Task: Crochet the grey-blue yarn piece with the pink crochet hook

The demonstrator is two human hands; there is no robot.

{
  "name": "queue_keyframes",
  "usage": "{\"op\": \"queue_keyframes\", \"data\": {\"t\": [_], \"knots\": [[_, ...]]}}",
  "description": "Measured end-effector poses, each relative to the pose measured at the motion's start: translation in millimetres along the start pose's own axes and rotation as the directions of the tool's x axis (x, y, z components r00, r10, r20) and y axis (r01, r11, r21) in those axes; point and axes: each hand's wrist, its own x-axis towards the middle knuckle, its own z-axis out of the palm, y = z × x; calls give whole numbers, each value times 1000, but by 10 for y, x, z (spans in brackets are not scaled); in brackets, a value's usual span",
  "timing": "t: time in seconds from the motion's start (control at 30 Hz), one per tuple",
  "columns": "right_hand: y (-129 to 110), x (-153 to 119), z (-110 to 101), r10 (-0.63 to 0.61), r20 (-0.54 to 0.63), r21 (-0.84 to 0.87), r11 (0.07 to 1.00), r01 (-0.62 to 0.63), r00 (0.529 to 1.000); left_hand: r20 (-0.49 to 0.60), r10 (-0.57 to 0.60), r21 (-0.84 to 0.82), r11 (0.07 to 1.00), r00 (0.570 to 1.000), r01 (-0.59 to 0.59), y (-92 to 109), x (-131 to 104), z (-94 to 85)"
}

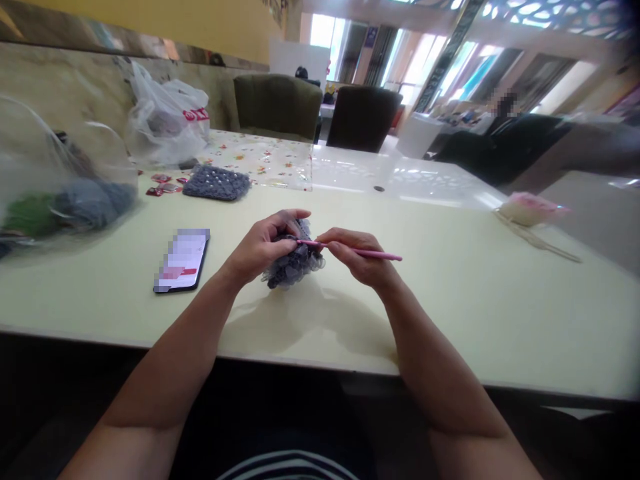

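A ruffled grey crochet piece point(295, 265) hangs just above the pale table, pinched between the thumb and fingers of my left hand point(265, 245). My right hand point(359, 253) is closed round a pink crochet hook point(377, 255). The handle sticks out to the right, and the hook's thin end lies across the top of the grey piece, close to my left thumb. Both hands are near each other over the middle of the table. The working loop at the hook's tip is too small to make out.
A phone point(183, 261) lies left of my hands. Behind it are a flat grey crochet piece point(217, 183), small red packets point(163, 179), a white plastic bag point(167, 123) and a clear bag of yarn point(93, 200). A pink-and-cream bundle point(531, 208) sits at the right.
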Motion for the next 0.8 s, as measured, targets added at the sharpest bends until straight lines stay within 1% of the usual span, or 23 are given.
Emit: {"op": "queue_keyframes", "data": {"t": [0.1, 0.23, 0.3, 0.4, 0.5, 0.57, 0.63, 0.67, 0.73, 0.8], "knots": [[-5, 4, -39, -7, 56, -69, 998, 11, 998, -35, -2, 61, 998, 999, 4, -12, 3, 0], [-9, 8, -9, -41, 38, -142, 989, 46, 998, -57, 35, 144, 989, 998, -26, -50, 16, 4], [-1, 7, 25, -53, 24, -181, 982, 57, 998, -73, 81, 208, 976, 994, -64, -65, 21, 21], [28, 5, 79, -75, 26, -268, 960, 79, 997, -115, 169, 355, 927, 979, -118, -90, 22, 63], [67, 3, 149, -118, 43, -390, 912, 125, 992, -134, 242, 503, 852, 961, -144, -118, 12, 112], [94, 2, 220, -143, 46, -503, 852, 147, 989, -128, 277, 552, 817, 952, -164, -135, 3, 148], [120, 0, 313, -166, 21, -643, 753, 141, 986, -132, 286, 562, 810, 949, -166, -149, -3, 188], [133, -1, 364, -183, -2, -712, 691, 127, 983, -149, 273, 548, 823, 950, -150, -157, -3, 207], [155, -6, 465, -240, -57, -822, 562, 91, 969, -212, 208, 461, 883, 955, -90, -170, 1, 238], [171, -16, 545, -315, -100, -885, 461, 60, 944, -265, 58, 250, 968, 962, 10, -176, 10, 253]]}}
